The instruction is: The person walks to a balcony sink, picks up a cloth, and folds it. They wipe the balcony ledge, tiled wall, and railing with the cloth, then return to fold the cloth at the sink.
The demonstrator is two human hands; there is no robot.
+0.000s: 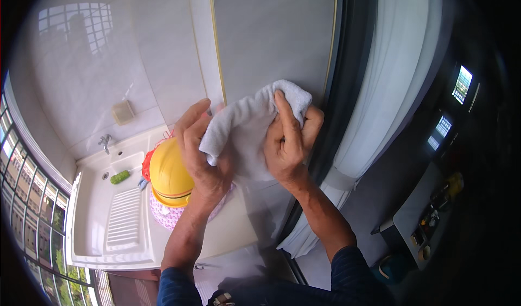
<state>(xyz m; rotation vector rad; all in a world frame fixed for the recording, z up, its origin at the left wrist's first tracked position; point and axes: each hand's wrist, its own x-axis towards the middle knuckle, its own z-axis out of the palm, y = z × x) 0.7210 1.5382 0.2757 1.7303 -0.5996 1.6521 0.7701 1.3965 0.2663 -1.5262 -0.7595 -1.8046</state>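
Observation:
A white towel (244, 122) is held up in front of me, its upper edge folded over and its middle hanging down. My right hand (287, 146) grips the upper right part, fingers bent over the cloth. At the left end, my left hand (202, 157) holds the towel in the palm, with the fingers pointing up; its thumb is hidden behind the cloth. Beneath and beside my left hand, a yellow hard hat (169, 170) rests on a pink-and-white patterned cloth (168, 214) on the counter. Something red (146, 165) sits at the hat's left side.
The white sink (81, 246) with a ribbed washboard lies on the left, under a tap (105, 140). A green scrubber (120, 177) lies in it. A soap holder (122, 112) is on the tiled wall. To the right are a dark door frame and a white curtain (374, 100).

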